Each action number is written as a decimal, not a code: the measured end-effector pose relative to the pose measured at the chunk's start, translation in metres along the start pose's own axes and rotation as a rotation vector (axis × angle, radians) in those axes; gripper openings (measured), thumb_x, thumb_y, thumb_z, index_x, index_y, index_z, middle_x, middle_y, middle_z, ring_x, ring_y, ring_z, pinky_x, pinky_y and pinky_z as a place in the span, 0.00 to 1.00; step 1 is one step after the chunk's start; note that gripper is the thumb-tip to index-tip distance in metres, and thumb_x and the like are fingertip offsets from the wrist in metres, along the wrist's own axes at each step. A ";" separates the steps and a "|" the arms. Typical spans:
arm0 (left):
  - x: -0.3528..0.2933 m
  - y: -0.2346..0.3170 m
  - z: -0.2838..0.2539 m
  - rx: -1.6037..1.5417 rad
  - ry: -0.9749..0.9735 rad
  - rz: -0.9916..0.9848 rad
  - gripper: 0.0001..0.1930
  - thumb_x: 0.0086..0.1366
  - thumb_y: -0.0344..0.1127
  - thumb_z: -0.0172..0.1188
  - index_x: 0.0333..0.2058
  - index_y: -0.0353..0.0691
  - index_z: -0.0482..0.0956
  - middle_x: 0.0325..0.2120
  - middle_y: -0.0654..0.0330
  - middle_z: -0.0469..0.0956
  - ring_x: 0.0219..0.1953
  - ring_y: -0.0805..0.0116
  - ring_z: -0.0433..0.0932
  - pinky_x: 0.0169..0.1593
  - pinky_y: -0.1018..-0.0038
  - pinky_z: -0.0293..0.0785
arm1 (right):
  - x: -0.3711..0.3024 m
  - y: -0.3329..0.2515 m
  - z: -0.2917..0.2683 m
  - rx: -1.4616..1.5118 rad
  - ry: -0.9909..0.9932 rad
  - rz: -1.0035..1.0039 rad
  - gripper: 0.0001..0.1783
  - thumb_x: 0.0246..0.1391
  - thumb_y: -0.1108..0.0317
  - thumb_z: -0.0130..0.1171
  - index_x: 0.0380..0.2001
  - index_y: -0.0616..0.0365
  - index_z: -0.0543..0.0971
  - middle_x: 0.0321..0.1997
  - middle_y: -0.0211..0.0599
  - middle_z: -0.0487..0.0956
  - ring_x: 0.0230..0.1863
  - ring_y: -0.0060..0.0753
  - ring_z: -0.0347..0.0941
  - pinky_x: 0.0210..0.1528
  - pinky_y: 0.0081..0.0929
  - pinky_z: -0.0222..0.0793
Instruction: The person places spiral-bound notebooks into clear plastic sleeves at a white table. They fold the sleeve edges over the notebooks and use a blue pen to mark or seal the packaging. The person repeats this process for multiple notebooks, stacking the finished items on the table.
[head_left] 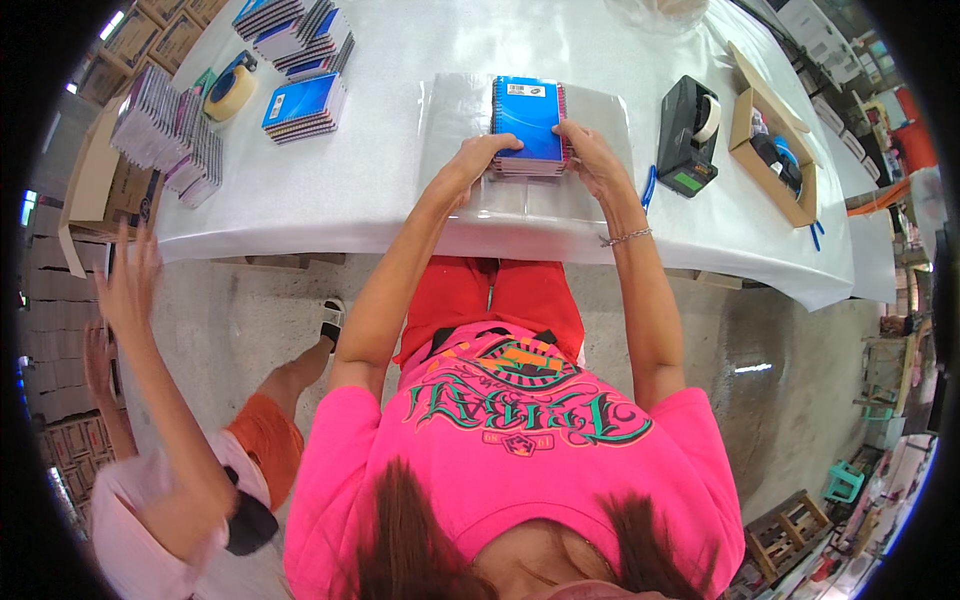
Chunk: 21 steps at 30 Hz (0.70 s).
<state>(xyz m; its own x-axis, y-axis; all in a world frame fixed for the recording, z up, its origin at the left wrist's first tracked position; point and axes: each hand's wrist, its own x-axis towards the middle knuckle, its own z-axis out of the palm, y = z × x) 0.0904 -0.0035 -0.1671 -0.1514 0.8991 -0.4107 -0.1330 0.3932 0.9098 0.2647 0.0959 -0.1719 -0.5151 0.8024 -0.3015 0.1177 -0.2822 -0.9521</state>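
Well left of the fingers, we saw a blue-topped pile [303, 104]. Our left hand [482, 157] grasped the near left side of the notebook stack [528, 118], thumb on its cover. The stack lay between both hands, long axis pointing away from us, neither hand clearly nearer; under it, clear plastic [453, 130] spread past the fingers. Our right hand [592, 158] clasped the opposite side, though we couldn't tell how its hidden fingertips sat. Right of those fingers stood a tape dispenser [686, 142].

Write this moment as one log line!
left hand: holds blue-topped notebook stack; right hand: same stack; under stack: clear plastic sheet; at right: black tape dispenser
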 end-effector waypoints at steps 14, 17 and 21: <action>0.021 -0.012 -0.010 0.088 0.002 0.093 0.38 0.49 0.49 0.62 0.55 0.29 0.66 0.40 0.52 0.72 0.36 0.68 0.69 0.37 0.70 0.67 | -0.007 0.018 0.022 -0.346 0.273 -0.267 0.27 0.55 0.55 0.49 0.43 0.74 0.75 0.48 0.55 0.72 0.48 0.39 0.68 0.53 0.29 0.63; 0.022 -0.011 -0.014 0.252 0.031 0.046 0.42 0.50 0.52 0.61 0.59 0.28 0.63 0.50 0.46 0.66 0.42 0.63 0.70 0.45 0.67 0.68 | -0.002 0.022 0.020 -0.471 0.298 -0.293 0.31 0.55 0.53 0.48 0.47 0.76 0.74 0.55 0.65 0.66 0.55 0.51 0.64 0.60 0.35 0.60; 0.020 -0.006 -0.008 0.569 0.291 0.201 0.45 0.56 0.56 0.55 0.65 0.29 0.55 0.63 0.43 0.52 0.61 0.52 0.63 0.63 0.63 0.58 | -0.002 0.033 0.023 -0.272 0.390 -0.334 0.36 0.56 0.53 0.46 0.59 0.73 0.66 0.60 0.71 0.63 0.62 0.61 0.59 0.66 0.38 0.52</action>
<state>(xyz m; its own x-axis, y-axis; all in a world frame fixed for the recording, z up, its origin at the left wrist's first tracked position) 0.0799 0.0106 -0.1810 -0.3881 0.9082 -0.1570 0.4508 0.3356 0.8272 0.2501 0.0728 -0.2019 -0.2170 0.9737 0.0702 0.2431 0.1235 -0.9621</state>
